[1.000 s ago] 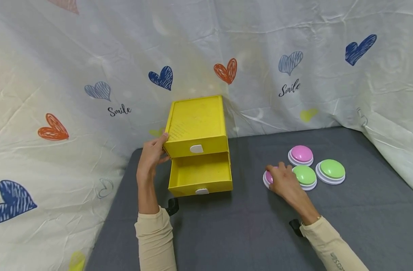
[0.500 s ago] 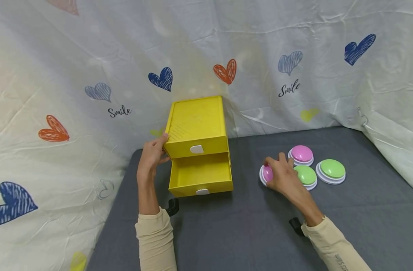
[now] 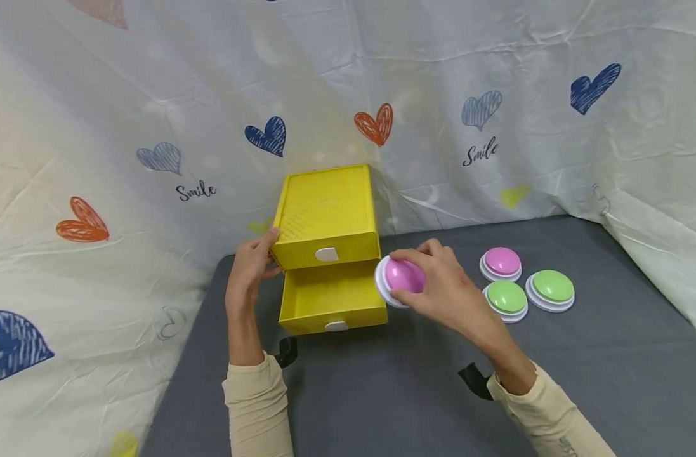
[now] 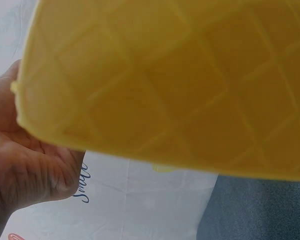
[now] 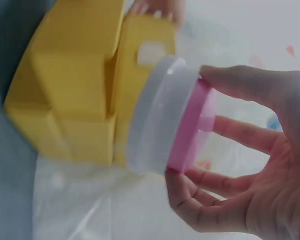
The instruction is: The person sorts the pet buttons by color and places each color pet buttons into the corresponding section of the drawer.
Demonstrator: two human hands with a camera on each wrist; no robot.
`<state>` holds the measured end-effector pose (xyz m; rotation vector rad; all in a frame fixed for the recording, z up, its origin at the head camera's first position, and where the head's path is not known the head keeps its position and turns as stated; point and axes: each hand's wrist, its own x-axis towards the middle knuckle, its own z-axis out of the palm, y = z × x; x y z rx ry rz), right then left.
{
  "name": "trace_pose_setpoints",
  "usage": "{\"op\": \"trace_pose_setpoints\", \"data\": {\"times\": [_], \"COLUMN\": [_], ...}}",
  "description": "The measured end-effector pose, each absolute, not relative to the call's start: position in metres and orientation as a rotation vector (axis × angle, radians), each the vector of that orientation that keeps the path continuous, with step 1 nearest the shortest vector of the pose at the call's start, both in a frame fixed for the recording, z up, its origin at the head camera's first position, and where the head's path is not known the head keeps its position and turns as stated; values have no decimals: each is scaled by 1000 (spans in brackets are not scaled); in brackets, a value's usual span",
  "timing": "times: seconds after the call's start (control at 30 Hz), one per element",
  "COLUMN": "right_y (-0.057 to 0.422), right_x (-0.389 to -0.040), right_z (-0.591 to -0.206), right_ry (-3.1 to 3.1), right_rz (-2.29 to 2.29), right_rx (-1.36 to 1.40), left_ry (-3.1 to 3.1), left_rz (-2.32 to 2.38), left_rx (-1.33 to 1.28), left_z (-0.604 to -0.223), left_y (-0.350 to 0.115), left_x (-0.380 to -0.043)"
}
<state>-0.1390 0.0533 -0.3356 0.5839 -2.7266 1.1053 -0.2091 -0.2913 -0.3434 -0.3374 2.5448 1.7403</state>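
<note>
A yellow two-drawer box stands at the back of the table, its lower drawer pulled out and its upper one closed. My left hand holds the box at its left front corner, thumb on the top edge. In the left wrist view that hand is partly hidden behind a yellow ridged panel. Raised over the table, a pink push button with a white base is gripped by my right hand, right beside the open drawer. The right wrist view shows thumb and fingers round its pink dome.
To the right on the grey tablecloth sit another pink button and two green buttons, one nearer and one farther right. A white curtain printed with hearts hangs close behind the box.
My right hand has lifted the left pink button off the table and carried it left toward the drawer. The left hand keeps its place on the box.
</note>
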Motion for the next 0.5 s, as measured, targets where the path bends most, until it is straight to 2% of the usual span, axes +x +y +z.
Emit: {"op": "trace_pose_setpoints", "data": {"times": [0.27,0.5], "right_y": [-28,-76], "right_x": [-146,-156], "right_z": [-329,-347], "right_ry": [-2609,-2579], "right_rz": [950,681], "right_rx": [866,903], "left_ry": [2550,2553], "left_rz": [1729,1738], "left_rx": [-347,-356], "left_z": [-342,-342], "left_y": [-294,-293], "left_x": [-207,-207]}}
